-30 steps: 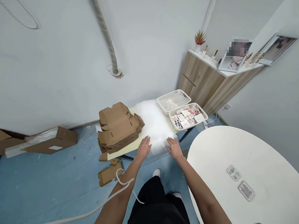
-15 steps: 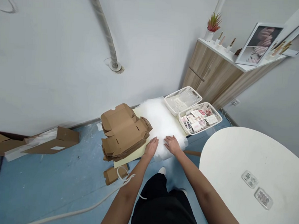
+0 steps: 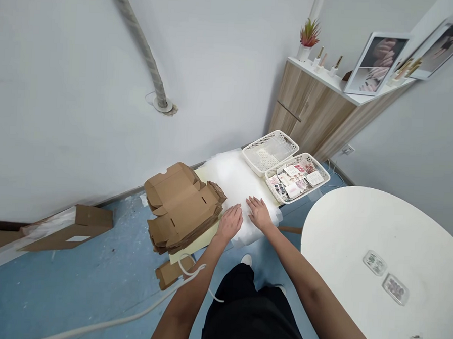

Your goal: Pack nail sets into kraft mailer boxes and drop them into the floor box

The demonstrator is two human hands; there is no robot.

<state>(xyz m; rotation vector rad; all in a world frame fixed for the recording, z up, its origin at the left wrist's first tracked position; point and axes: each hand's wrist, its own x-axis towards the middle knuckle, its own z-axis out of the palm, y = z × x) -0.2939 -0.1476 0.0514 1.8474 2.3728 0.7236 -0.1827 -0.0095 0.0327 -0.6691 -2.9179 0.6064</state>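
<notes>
A stack of thin white packing sheets (image 3: 230,172) lies on a low table, and both hands rest on its near part. My left hand (image 3: 231,221) is flat on the sheets, fingers stretched out, close to the right edge of the flattened brown cardboard boxes (image 3: 186,205). My right hand (image 3: 259,213) lies on the sheets a short way to the right, its fingers spread. Neither hand grips anything. Beyond my right hand stands a white basket (image 3: 304,193) filled with small printed packs, beside a second white basket (image 3: 255,168) with clear plastic inside.
A round white table (image 3: 344,236) with two clear small cases (image 3: 395,289) stands at right. A white cable (image 3: 135,316) crosses by my left forearm. Brown cardboard boxes (image 3: 90,225) sit on the blue floor at left. A wooden cabinet (image 3: 313,111) stands against the wall.
The view has shifted slightly. My right hand has moved a little farther forward on the white sheets; my left hand stays on them, fingers still extended.
</notes>
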